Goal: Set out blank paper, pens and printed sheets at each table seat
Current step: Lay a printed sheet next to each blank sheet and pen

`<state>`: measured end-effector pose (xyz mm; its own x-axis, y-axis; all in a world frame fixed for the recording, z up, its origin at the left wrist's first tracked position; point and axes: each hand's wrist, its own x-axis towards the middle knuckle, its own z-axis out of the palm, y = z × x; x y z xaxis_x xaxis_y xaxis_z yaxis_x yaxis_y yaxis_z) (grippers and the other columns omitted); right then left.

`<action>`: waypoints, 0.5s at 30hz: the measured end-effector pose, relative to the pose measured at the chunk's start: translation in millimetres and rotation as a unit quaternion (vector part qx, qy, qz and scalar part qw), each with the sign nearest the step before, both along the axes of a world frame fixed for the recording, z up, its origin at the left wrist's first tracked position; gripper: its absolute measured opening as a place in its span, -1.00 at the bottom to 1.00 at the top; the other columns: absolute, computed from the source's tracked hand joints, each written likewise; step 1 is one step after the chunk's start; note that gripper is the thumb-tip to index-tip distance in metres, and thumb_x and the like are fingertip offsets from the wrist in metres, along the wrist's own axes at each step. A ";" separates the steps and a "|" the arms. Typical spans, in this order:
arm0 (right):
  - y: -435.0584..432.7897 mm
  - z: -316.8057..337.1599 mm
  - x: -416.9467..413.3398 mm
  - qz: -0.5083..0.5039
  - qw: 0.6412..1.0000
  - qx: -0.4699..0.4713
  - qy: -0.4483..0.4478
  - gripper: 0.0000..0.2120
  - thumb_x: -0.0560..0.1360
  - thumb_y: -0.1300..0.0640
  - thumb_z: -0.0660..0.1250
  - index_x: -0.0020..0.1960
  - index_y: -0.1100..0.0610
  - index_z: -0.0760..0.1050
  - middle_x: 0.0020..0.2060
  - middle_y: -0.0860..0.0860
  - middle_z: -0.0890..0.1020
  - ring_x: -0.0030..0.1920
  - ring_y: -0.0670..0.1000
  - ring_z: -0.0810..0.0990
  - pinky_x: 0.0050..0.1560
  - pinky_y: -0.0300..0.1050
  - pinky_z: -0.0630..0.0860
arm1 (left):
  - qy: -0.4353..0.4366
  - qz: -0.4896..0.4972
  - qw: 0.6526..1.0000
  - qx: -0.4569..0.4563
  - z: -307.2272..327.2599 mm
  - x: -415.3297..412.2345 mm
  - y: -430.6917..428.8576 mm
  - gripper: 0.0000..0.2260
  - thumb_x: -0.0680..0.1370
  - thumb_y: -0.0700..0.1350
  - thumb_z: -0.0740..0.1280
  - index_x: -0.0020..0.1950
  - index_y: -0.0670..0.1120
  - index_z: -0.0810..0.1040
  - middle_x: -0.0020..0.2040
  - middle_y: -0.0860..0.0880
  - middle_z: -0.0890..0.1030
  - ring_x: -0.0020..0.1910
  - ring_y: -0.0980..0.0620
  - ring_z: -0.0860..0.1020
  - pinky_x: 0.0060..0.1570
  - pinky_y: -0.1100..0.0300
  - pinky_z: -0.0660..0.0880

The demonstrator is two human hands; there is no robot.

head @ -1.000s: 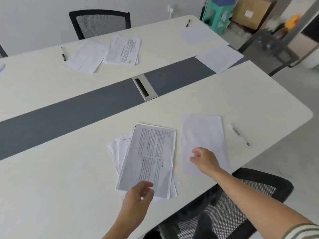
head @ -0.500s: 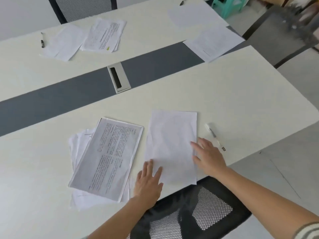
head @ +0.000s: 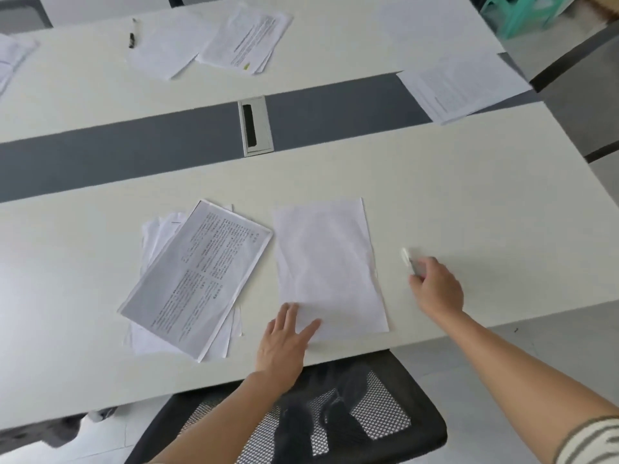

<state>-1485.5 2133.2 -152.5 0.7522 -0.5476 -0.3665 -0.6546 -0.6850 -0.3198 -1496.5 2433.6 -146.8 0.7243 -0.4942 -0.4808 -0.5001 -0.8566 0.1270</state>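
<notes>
The right hand [head: 437, 289] has its fingers curled over the pen [head: 409, 260], fingertips touching the barrel; only the pale far end shows, blurred, so whether the pen is truly pinched or only touched cannot be told. Half a second ago this hand lay flat on the right edge of the blank sheet [head: 330, 262] with the pen lying free beside it; it has since left the paper and moved right onto the pen. The left hand [head: 284, 343] stays where it was, fingers spread and pressed flat on the near left corner of the blank sheet, pinning it to the table [head: 469, 202]. A second ago it rested on the printed sheets [head: 197, 279], which now lie untouched just left of the blank sheet, fanned and skewed over a few loose pages. So the blank sheet looks squared to the near edge above the chair [head: 335, 420], and the step in hand is probably lining up the pen beside it. Across the grey strip, the far seats already carry paper, printed pages and a far pen [head: 133, 33], so this near seat seems close to done once the pen is set.
</notes>
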 end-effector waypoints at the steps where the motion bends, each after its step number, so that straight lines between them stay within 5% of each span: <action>1: -1.6 1.2 1.0 0.004 1.000 0.020 0.006 -0.71 0.54 0.11 0.29 0.23 0.17 0.47 0.13 0.14 0.62 0.10 0.21 0.57 -0.01 0.00 0.47 | -0.001 0.000 1.000 -0.006 -1.0 -0.8 0.1 -0.44 0.59 -0.21 0.17 0.52 0.16 0.08 0.56 -0.17 0.00 0.55 -0.19 -0.08 0.44 -0.01 0.16; 8: 84.6 34.9 66.5 0.072 0.981 0.141 -0.110 -0.73 0.52 0.12 0.33 0.20 0.13 0.47 -0.16 -0.01 0.62 -0.04 0.10 0.61 -0.08 -0.12 0.44 | -0.008 0.025 0.999 -0.030 -1.8 -0.7 -2.5 -0.50 0.65 -0.02 0.09 0.56 0.08 0.00 0.59 -0.14 -0.11 0.57 -0.15 -0.12 0.50 -0.01 0.03; 15: 128.4 -11.2 75.4 0.150 0.983 0.102 -0.032 -0.62 0.54 0.07 0.31 0.31 0.14 0.38 0.14 0.13 0.58 0.12 0.21 0.55 0.07 0.02 0.46 | -0.017 0.061 0.997 -0.053 -14.0 -3.0 10.2 -0.55 0.64 0.00 0.13 0.53 0.07 0.16 0.59 -0.14 -0.01 0.57 -0.15 -0.04 0.49 0.00 0.07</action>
